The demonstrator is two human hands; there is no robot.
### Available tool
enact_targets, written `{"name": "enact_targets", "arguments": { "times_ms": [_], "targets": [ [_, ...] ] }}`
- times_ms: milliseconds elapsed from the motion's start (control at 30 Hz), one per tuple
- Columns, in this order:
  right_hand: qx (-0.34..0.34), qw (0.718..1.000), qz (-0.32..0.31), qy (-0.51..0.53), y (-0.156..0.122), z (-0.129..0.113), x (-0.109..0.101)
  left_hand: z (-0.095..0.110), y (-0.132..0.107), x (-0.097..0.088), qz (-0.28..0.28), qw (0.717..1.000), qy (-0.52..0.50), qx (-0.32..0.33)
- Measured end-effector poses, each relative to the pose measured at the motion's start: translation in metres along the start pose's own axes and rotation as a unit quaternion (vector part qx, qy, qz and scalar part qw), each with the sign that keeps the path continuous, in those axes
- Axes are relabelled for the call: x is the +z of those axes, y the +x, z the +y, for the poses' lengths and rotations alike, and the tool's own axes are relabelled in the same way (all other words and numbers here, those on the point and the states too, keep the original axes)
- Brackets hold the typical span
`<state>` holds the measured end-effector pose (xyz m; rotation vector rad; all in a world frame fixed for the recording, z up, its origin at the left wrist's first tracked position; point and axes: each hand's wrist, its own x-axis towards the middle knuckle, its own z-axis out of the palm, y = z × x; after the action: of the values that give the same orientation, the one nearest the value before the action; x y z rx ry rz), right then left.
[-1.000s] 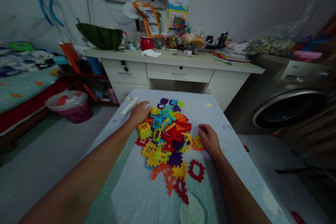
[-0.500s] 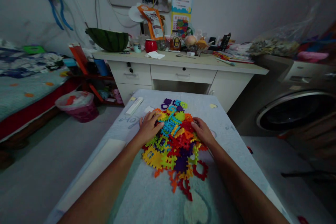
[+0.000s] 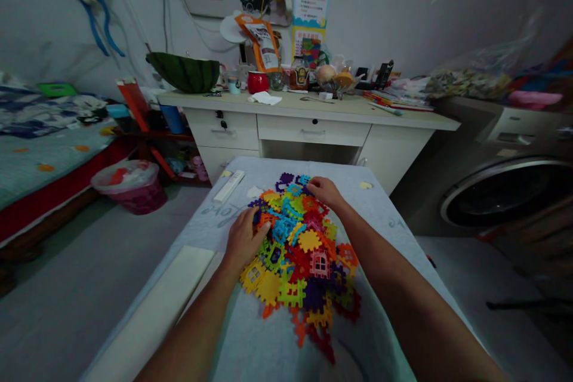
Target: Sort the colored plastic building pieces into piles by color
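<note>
A heap of colourful interlocking plastic building pieces (image 3: 290, 250) lies on the cloth-covered table, some flat and some shaped like little windows. My left hand (image 3: 244, 240) rests against the heap's left side, thumb and fingers apart, touching orange and purple pieces. At the far right end of the heap is my right hand (image 3: 326, 192), its fingers bent together over blue and purple pieces. What lies under those fingertips is hidden. A pink window piece (image 3: 320, 264) sits on top of the heap, right of its middle.
A white strip-shaped object (image 3: 229, 187) lies at the table's far left, and a long white board (image 3: 156, 310) along its left edge. Behind stands a desk (image 3: 308, 108) bearing jars and papers. A washing machine (image 3: 505, 161) is right; a pink bin (image 3: 134, 191) left.
My right hand has moved away from me to the heap's far end, its fingers drawing together. My left hand has slid slightly nearer and left. Pieces on the right have shifted and spread.
</note>
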<state>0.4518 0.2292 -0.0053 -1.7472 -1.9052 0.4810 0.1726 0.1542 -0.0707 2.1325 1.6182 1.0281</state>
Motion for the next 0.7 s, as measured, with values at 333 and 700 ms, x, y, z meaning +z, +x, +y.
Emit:
{"name": "enact_targets", "arguments": {
  "times_ms": [333, 700],
  "targets": [
    [0.073, 0.983, -0.113, -0.125, 0.063, -0.014, 0.050, -0.003, -0.001, 0.003, 0.016, 0.999, 0.029, 0.030],
    [-0.008, 0.977, -0.188, -0.100, 0.062, -0.040, 0.042, 0.000, 0.000, 0.001, 0.012, 0.999, 0.006, 0.050]
  ]
}}
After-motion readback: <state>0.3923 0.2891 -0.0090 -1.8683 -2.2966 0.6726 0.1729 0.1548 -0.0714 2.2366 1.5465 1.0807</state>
